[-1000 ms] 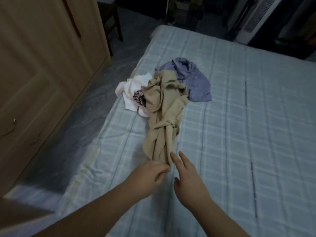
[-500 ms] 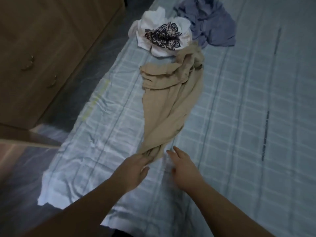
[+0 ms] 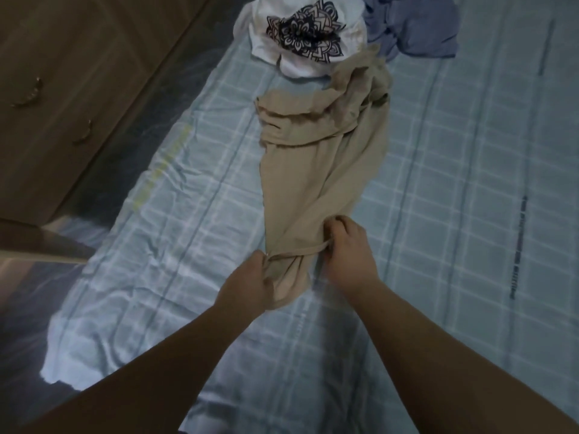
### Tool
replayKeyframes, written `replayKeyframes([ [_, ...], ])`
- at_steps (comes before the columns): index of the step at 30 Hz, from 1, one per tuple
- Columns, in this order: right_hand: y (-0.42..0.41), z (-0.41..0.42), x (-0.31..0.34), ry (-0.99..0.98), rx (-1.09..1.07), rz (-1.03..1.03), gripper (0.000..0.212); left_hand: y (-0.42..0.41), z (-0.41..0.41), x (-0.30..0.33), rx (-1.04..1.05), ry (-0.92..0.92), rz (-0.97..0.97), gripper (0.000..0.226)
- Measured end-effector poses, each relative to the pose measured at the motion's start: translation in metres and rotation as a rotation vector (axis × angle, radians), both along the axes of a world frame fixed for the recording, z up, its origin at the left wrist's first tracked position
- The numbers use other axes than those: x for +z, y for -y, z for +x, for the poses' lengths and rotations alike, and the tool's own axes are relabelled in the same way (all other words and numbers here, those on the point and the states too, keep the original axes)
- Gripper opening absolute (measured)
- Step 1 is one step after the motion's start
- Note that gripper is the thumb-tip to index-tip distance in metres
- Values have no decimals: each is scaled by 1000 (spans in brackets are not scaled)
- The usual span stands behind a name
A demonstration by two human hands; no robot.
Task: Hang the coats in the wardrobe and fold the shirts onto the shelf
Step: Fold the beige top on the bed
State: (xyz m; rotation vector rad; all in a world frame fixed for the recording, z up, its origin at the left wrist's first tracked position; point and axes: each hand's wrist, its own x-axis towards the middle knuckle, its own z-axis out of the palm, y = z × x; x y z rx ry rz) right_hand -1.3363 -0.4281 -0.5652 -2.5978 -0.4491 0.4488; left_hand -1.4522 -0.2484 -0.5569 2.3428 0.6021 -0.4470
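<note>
A long beige garment (image 3: pixel 316 164) lies stretched along the bed, its far end bunched near the other clothes. My left hand (image 3: pixel 250 283) grips its near end, fingers curled into the cloth. My right hand (image 3: pixel 347 245) pinches the same end a little to the right, and a narrow beige strip is pulled taut between the two hands. Beyond it lie a white shirt with a black mandala print (image 3: pixel 300 36) and a crumpled purple-blue shirt (image 3: pixel 413 29).
The bed carries a pale blue checked sheet (image 3: pixel 454 183) with wide bare room on the right. A wooden wardrobe with metal drawer handles (image 3: pixel 56 89) stands at left across a narrow strip of grey floor (image 3: pixel 150 98). The sheet's corner hangs off the bed at lower left.
The beige garment has been dragged toward me off the white shirt, whose print now shows. My right hand, open before, now pinches the cloth, stretching a strip between both hands.
</note>
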Motion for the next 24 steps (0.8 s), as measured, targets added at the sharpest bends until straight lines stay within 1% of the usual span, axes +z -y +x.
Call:
replayKeyframes([
  [2, -4, 8, -5, 78, 25, -73, 31, -9, -1, 4, 6, 62, -52, 17],
  [3, -6, 10, -4, 102, 32, -76, 25, -16, -2, 8, 12, 107, -62, 20],
  [5, -6, 8, 10, 85, 2, -36, 17, -30, -5, 20, 57, 189, -80, 27],
  [8, 4, -12, 45, -24, -43, 23, 18, -45, -9, 48, 85, 261, -47, 39],
  [11, 26, -38, 87, -125, -5, -8, 16, -51, -16, 81, 21, 292, -2, 37],
  [15, 64, -60, 143, -84, -19, -87, 19, -42, -20, 136, 40, 229, 37, 45],
  [18, 89, -68, 181, -107, -125, -106, 28, -33, -25, 172, 44, 225, 80, 48],
  [21, 112, -75, 210, -50, -311, -138, 25, -28, -38, 201, 14, 256, 126, 45],
  [23, 130, -81, 219, -67, -425, -170, 28, -29, -51, 214, -18, 283, 158, 43],
  [24, 137, -87, 224, -78, -469, -144, 30, -32, -59, 218, -18, 287, 167, 43],
])
